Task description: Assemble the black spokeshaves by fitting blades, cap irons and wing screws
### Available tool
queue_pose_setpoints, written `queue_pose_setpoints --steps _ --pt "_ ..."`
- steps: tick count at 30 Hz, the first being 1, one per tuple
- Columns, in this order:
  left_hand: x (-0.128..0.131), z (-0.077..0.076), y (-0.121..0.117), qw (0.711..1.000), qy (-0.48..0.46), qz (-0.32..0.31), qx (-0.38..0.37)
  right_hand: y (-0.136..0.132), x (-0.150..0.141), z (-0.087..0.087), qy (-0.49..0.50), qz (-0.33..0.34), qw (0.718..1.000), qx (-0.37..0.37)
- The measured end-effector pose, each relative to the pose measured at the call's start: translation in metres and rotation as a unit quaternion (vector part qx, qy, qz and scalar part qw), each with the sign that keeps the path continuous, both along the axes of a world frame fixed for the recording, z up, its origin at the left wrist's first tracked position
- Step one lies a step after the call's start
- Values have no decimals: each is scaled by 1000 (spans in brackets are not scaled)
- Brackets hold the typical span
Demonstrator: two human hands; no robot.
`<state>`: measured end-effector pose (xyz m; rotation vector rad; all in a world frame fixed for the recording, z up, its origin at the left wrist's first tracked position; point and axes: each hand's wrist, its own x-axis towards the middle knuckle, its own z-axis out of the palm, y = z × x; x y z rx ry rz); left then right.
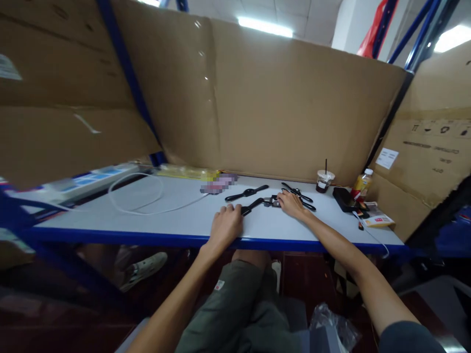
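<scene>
My left hand (227,224) is closed around one black handle of a spokeshave (253,206), low over the front of the white table. The metal middle of this tool lies between my hands. My right hand (291,203) is closed at the other side of that middle, its fingers bent over the metal part and hiding some of it. Behind it on the table rests another black spokeshave (247,193). A further black spokeshave (296,191) lies just beyond my right hand. A black handle end (308,206) sticks out past my right hand; which tool it belongs to I cannot tell.
A lidded cup with a straw (324,182), a juice bottle (362,184), a black box (344,199) and a packet (378,216) stand at the right. A white cable (162,213) loops across the left of the table (191,223). Cardboard (279,108) walls the back.
</scene>
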<state>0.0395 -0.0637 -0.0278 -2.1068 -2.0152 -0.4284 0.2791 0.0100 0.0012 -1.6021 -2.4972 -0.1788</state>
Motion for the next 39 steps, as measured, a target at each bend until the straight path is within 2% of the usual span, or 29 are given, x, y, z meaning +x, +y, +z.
queue_pose_setpoints --steps 4,8,13,16,18,22,26,30,36,39 --pt "-20 -8 -24 999 -14 -41 8 -3 -1 3 -2 -3 1000 -3" --pt "-30 -9 -29 987 -45 -153 4 -6 -3 5 -6 -6 1000 -3" --pt "-23 -3 -19 948 -86 -304 -24 -3 -4 6 -18 -2 1000 -4" --pt "-11 7 -11 922 -91 -373 -54 7 -9 6 -23 17 1000 -9" --pt "-5 17 -4 899 -55 -429 -66 16 -16 5 -20 30 999 -12" --pt "-2 30 19 868 -3 -492 -69 30 -29 3 4 42 999 -16" --pt "-9 29 41 843 11 -534 -68 30 -25 3 46 52 997 -22" --pt "-18 24 53 827 -33 -556 -75 20 -12 12 84 50 995 -30" --pt "-34 26 46 822 -80 -551 -121 -2 -14 34 71 62 992 -79" --pt "-38 27 41 831 -102 -532 -131 -9 -16 42 31 59 988 -142"
